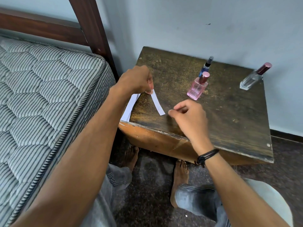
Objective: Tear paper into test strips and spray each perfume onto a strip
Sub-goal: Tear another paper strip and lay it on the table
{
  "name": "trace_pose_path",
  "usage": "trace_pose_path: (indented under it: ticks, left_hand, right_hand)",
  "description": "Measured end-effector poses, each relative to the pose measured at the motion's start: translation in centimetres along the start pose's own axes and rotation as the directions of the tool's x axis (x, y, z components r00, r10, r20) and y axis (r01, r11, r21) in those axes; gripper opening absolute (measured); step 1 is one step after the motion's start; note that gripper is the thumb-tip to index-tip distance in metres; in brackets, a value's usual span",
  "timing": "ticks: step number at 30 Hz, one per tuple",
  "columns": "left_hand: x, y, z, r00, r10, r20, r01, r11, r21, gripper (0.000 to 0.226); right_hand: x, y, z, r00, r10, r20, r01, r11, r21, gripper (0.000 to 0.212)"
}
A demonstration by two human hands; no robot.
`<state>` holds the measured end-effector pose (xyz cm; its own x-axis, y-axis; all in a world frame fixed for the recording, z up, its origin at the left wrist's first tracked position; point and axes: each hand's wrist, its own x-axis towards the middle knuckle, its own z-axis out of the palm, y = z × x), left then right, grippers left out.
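The paper strip is pinched at its top end by the thumb and fingers of the left hand. Its other end is laid on the table, pointing to 5 o'clock from that hand. The strip is found near the table's 9 o'clock edge. The rest of the paper is seen right at that edge, partly hidden under the left wrist.

The right hand is held just beside the strip's low end, at 3 o'clock from it, not touching. Its fingers are loosely curled and nothing is held in them.

The pink bottle is stood at 12 o'clock from the right hand, with the thin blue bottle just behind it. The clear bottle is set well apart, by the 2 o'clock edge. Bare wood is left between the strip and the pink bottle, and a wide bare patch is seen toward 4 o'clock.

The table top is dark, scratched wood. A pale wall is met at 12 o'clock. A striped mattress and a dark bed post are seen close by at 9 o'clock. A dark speckled floor is seen below.
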<state>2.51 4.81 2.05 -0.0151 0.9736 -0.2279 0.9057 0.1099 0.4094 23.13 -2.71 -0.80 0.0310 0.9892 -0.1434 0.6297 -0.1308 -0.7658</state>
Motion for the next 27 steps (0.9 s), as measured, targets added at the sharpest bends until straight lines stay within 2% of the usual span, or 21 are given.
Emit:
trace_pose_path:
  ticks: [3,10,15,19,25,27]
  left_hand:
    - [0.0,0.1,0.1,1.000,0.005,-0.009,-0.005,1.000,-0.006,0.017]
    - [0.1,0.1,0.0,1.000,0.005,-0.026,-0.006,0.999,-0.043,0.015]
    - [0.1,0.0,0.0,1.000,0.006,-0.011,-0.007,0.995,-0.104,0.017]
    - [0.0,0.0,-0.4,0.999,0.037,0.007,-0.034,0.969,-0.244,0.018]
    - [-0.5,-0.5,-1.9,0.994,0.101,0.051,-0.069,0.901,-0.429,0.016]
    - [-0.6,-0.7,-2.3,0.991,0.115,0.073,-0.066,0.877,-0.476,0.015]
  right_hand:
    - [-0.3,-0.1,0.9,0.993,-0.114,0.017,0.115,0.980,-0.164,0.015]
    - [-0.7,-0.1,2.2,0.968,-0.251,0.002,0.242,0.932,-0.270,0.018]
    - [-0.6,-0.2,2.5,0.976,-0.218,0.011,0.212,0.936,-0.282,0.012]
    - [-0.3,-0.2,2.4,0.985,-0.169,0.024,0.170,0.952,-0.255,0.010]
    - [0.0,-0.2,2.0,0.989,-0.141,0.038,0.146,0.970,-0.195,0.029]
    - [0.0,-0.2,1.9,0.989,-0.142,0.042,0.147,0.970,-0.191,0.028]
